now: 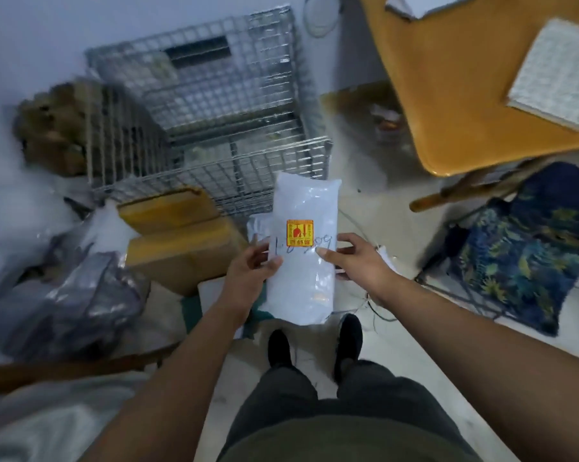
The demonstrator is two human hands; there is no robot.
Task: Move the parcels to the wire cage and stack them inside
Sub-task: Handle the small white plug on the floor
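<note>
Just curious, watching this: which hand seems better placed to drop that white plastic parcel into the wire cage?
Probably the left. Both the left hand and right hand grip the white plastic parcel, but the grey metal wire cage stands ahead and to the left, on the left hand's side.

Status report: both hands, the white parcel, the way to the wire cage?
Left hand and right hand both grip the white parcel, off the floor. Wire cage straight ahead. Cardboard boxes beside its front left, not blocking.

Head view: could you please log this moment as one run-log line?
left hand: grips parcel | right hand: grips parcel | parcel: not yet in cage
</note>
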